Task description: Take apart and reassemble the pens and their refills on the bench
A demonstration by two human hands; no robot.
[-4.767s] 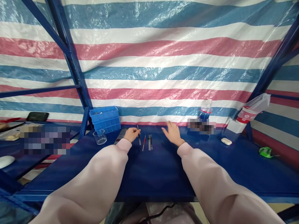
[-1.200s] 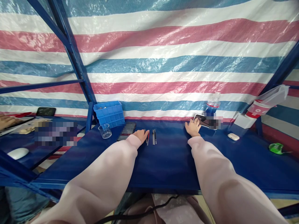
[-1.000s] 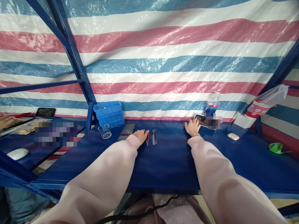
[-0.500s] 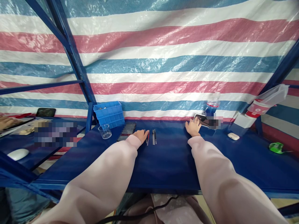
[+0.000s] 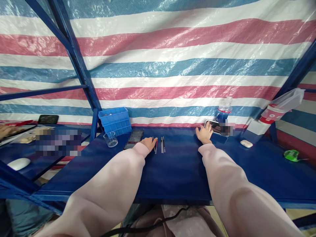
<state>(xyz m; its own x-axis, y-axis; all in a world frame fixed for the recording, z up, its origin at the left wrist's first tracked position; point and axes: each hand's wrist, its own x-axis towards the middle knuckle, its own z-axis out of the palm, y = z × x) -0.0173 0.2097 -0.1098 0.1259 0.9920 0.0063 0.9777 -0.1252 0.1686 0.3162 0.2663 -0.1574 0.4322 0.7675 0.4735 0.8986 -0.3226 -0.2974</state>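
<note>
My left hand (image 5: pixel 148 143) rests on the blue table (image 5: pixel 177 171) with its fingers curled. Its fingertips pinch a red pen (image 5: pixel 156 145) that lies on the table beside a dark pen. Two more dark pens (image 5: pixel 162 144) lie side by side just right of it. My right hand (image 5: pixel 204 134) lies farther right, fingers stretched out, with the fingertips at the near edge of a phone (image 5: pixel 214 126) that leans by a bottle. Pale pink sleeves cover both arms.
A blue compartment box (image 5: pixel 115 120), a clear cup (image 5: pixel 110 139) and a second phone (image 5: pixel 134 137) sit left of my left hand. A water bottle (image 5: pixel 224 110), a white earbud case (image 5: pixel 246 143), a red-and-white cup (image 5: pixel 271 115) and a green object (image 5: pixel 289 154) stand at the right. Another person's hand (image 5: pixel 4 130) is at the far left.
Since 4.8 s ago my right hand has moved right to the phone and my left hand has settled by the pens. Over the last second nothing has visibly moved.
</note>
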